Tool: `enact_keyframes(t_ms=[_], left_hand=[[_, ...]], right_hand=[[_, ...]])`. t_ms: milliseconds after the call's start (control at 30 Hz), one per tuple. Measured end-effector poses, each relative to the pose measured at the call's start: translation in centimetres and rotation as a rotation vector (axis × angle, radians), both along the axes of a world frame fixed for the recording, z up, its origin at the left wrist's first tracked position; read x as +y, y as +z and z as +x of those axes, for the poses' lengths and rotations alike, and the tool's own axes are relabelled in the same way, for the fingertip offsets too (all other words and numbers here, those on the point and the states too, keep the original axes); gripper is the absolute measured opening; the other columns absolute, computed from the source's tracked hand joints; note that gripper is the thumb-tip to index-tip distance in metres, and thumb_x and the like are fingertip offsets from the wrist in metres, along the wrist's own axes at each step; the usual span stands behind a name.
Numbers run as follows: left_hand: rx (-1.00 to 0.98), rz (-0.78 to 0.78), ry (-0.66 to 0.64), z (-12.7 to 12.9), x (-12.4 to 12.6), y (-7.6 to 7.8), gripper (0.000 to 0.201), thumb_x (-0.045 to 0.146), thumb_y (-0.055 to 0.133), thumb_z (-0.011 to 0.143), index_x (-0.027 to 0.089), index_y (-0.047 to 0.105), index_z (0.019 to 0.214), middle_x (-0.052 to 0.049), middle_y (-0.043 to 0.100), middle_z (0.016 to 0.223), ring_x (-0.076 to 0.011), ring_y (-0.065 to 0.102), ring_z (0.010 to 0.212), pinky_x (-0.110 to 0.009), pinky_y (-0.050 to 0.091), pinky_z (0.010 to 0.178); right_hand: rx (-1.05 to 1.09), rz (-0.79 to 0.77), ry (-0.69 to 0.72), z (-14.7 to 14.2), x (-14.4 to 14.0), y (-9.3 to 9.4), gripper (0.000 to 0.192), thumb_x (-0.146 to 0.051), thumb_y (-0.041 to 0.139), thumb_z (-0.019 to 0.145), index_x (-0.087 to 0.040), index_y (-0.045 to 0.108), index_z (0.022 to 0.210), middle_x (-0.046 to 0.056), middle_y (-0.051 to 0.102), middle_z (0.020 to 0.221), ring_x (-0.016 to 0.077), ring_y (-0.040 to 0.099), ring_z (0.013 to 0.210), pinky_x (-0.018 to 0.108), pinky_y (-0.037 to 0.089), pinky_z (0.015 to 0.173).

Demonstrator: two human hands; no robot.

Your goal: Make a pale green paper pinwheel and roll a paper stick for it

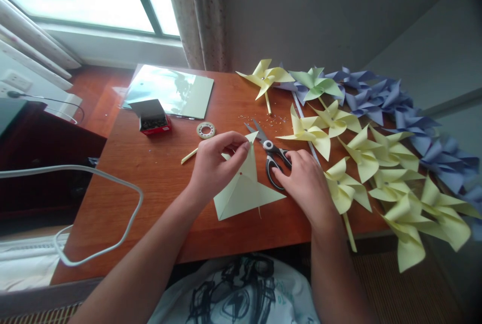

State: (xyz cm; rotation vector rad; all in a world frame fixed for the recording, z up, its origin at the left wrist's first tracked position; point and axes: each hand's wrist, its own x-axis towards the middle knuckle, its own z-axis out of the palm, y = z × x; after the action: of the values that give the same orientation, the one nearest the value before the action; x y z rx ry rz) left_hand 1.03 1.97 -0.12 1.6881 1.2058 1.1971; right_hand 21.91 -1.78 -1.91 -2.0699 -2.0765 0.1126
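At centre frame, my left hand (214, 163) pinches a flap of the yellow paper square (244, 188) on the desk (158, 173), while my right hand (305, 183), fingers loosely curled and empty, rests just right of it on the scissors (271, 155).

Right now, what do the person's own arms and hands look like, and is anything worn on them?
Both arms are bare from the frame's lower edge to the fingertips: no sleeves, gloves, watch, bracelet or rings show on the left hand or the right hand. Fingernails look short and unpainted. Below the arms, a white T-shirt with a dark sketch-like print is visible.
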Motion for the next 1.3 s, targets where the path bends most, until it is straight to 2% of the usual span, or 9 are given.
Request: enact_keyframes(t_ms=[167,367,467,600,833,1033,1300], left_hand=[[-0.049,-0.003,0.022,-0.1,-0.1,0.2,0.011,0.024,0.066,0.088,0.017,0.07,0.081,-0.001,0.067,0.071,-0.013,0.061,0.064,-0.023,0.052,0.061],[-0.063,0.014,0.029,0.0,-0.1,0.1,0.012,0.027,0.066,0.09,0.018,0.069,0.083,-0.002,0.068,0.072,-0.0138,0.063,0.064,-0.024,0.053,0.061],[-0.049,0.043,0.028,0.0,-0.1,0.0,0.011,0.027,0.066,0.09,0.018,0.069,0.084,-0.003,0.07,0.076,-0.0142,0.063,0.067,-0.025,0.054,0.063],[-0.01,0.111,0.03,0.2,-0.1,0.1,0.007,0.022,0.065,0.09,0.018,0.07,0.086,-0.003,0.069,0.077,-0.0142,0.063,0.069,-0.025,0.053,0.065],[0.02,0.191,-0.003,0.2,-0.2,0.5,0.012,0.015,0.063,0.09,0.019,0.075,0.09,-0.003,0.069,0.082,-0.0126,0.06,0.069,-0.024,0.052,0.066],[0.027,0.21,-0.029,0.1,-0.2,0.5,0.017,0.01,0.06,0.09,0.02,0.075,0.09,-0.004,0.073,0.092,-0.0138,0.063,0.077,-0.025,0.052,0.069],[-0.003,0.26,-0.051,0.1,0.0,0.2,0.016,0.007,0.061,0.091,0.018,0.072,0.088,-0.004,0.074,0.092,-0.0127,0.065,0.078,-0.024,0.052,0.071]], right_hand=[[0.124,-0.009,-0.085,0.0,0.0,1.1,0.022,-0.032,0.066,0.086,-0.017,0.066,0.102,0.014,0.068,0.098,0.0316,0.066,0.089,0.044,0.053,0.076],[0.705,0.049,-0.088,0.9,-0.5,0.9,0.035,-0.043,0.075,0.081,-0.02,0.065,0.105,0.009,0.071,0.1,0.0241,0.068,0.085,0.041,0.058,0.08],[0.819,0.054,-0.066,1.1,-0.9,0.9,0.043,-0.048,0.082,0.074,-0.021,0.065,0.103,0.006,0.07,0.093,0.0227,0.067,0.082,0.037,0.058,0.074],[0.825,0.012,0.022,1.2,-1.3,1.9,0.042,-0.044,0.088,0.068,-0.023,0.064,0.097,0.003,0.066,0.094,0.021,0.064,0.081,0.036,0.058,0.075],[0.575,0.154,0.116,1.4,-1.6,3.7,0.036,-0.034,0.085,0.074,-0.024,0.061,0.1,0.004,0.064,0.098,0.0221,0.065,0.087,0.036,0.058,0.081],[0.529,0.166,0.148,1.4,-1.7,3.9,0.035,-0.03,0.083,0.076,-0.024,0.061,0.103,0.006,0.065,0.105,0.0242,0.067,0.096,0.037,0.058,0.089],[0.503,0.175,0.175,1.4,-1.8,3.8,0.034,-0.028,0.082,0.077,-0.024,0.06,0.103,0.005,0.064,0.103,0.0236,0.067,0.094,0.037,0.059,0.086]])
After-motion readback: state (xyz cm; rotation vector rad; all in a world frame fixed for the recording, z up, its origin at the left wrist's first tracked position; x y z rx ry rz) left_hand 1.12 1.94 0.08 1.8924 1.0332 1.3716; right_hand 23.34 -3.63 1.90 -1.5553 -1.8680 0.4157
